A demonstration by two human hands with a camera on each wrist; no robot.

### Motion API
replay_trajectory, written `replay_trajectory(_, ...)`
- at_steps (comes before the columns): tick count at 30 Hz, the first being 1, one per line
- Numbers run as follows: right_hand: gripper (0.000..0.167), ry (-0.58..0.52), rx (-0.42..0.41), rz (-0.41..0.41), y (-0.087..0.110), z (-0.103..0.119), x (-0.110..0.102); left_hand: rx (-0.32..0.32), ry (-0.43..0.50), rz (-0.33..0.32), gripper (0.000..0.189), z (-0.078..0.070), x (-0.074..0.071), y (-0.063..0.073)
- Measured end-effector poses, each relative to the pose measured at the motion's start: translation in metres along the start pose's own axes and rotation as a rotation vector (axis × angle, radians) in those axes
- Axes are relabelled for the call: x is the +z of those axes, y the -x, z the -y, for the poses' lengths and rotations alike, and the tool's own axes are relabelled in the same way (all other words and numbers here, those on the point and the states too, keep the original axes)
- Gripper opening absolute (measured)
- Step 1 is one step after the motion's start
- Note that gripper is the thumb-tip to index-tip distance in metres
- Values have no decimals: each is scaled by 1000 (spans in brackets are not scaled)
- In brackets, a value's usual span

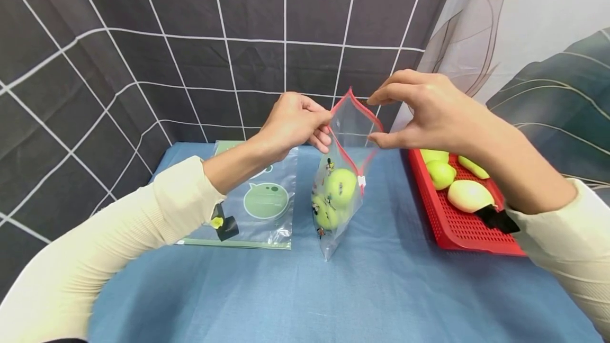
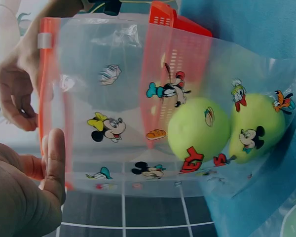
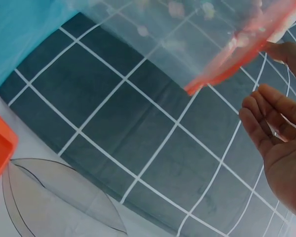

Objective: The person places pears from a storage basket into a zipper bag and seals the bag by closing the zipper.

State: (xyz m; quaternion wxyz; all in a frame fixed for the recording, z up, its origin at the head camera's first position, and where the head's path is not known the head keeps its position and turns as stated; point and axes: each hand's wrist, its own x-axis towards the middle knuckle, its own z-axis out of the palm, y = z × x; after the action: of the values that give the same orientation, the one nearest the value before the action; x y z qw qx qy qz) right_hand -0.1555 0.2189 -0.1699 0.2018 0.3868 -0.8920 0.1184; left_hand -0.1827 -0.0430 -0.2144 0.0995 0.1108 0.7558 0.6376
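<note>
A clear zip bag (image 1: pixel 347 160) with a red rim and cartoon prints stands on the blue cloth, its mouth spread apart. Two round green fruits (image 2: pixel 199 129) lie in its lower part. My left hand (image 1: pixel 296 120) pinches the rim on the left side between thumb and fingers. On the opposite side is my right hand (image 1: pixel 424 107), with thumb and fingers spread apart. Its thumb (image 3: pixel 282 51) is at the red rim; whether it presses the rim I cannot tell. A white slider (image 1: pixel 361 180) sits at the near end of the zip.
To the right, a red basket (image 1: pixel 445 234) holds several green and pale yellow fruits. A flat zip bag (image 1: pixel 281 232) with a green print lies left of the standing bag, partly under my left arm. Behind the table hangs a dark gridded cloth (image 1: pixel 252 62).
</note>
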Motion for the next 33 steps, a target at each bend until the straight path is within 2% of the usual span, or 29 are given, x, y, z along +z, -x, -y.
replay_trajectory(6, 45, 23, -5, -49, 4, -7, 0, -5, 11, -4, 18, 0, 0, -1)
replay_trajectory(11, 38, 16, 53, -70, 13, -17, 0, -2, 9, -7, 19, 0, -1, -1)
replay_trajectory(16, 36, 28, 160, -16, 28, -28, 1, -7, 5, -7, 18, 1, -1, -1)
replay_trajectory(23, 35, 51, 235, 75, 53, -47, 5, -7, -4, -3, 21, 1, -1, -1)
replay_trajectory(33, 39, 85, 333, 227, 92, -87, 19, 2, 17, -12, 17, 4, -4, -1)
